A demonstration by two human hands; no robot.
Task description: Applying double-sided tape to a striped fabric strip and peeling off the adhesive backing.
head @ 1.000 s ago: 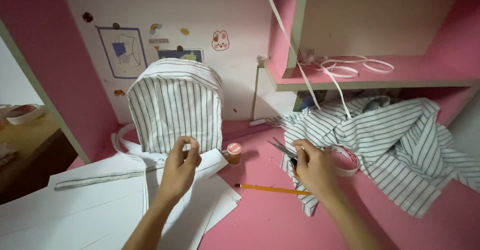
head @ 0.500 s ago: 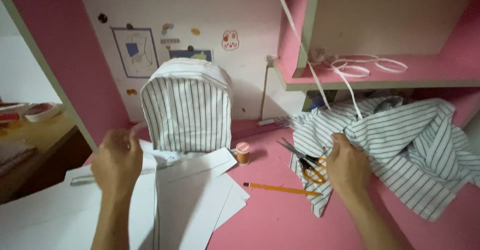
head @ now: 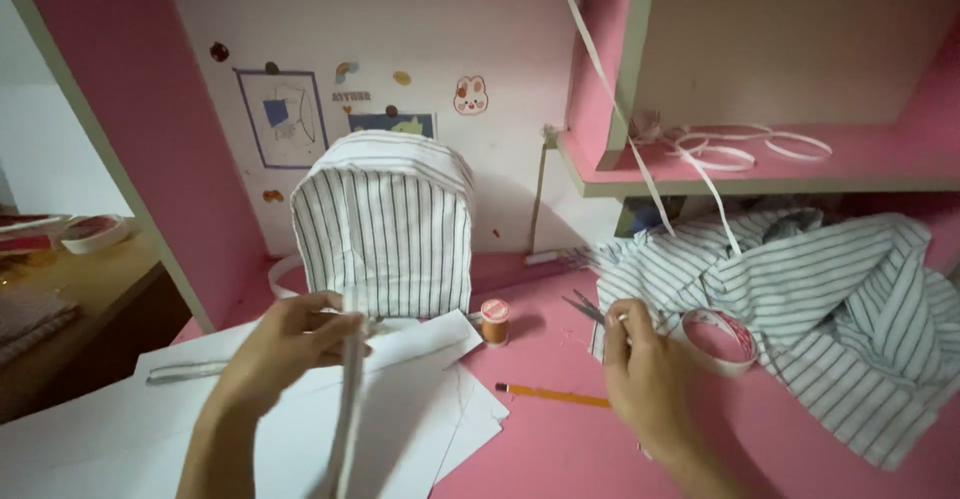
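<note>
under the right hand (head: 645, 374), the scissors (head: 590, 309) are mostly hidden.

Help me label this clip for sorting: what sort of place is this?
Probably a home sewing or craft desk. A striped fabric bag stands on the pink desk, with striped cloth, a thread spool and paper sheets. The left hand holds a fabric strip.
</note>
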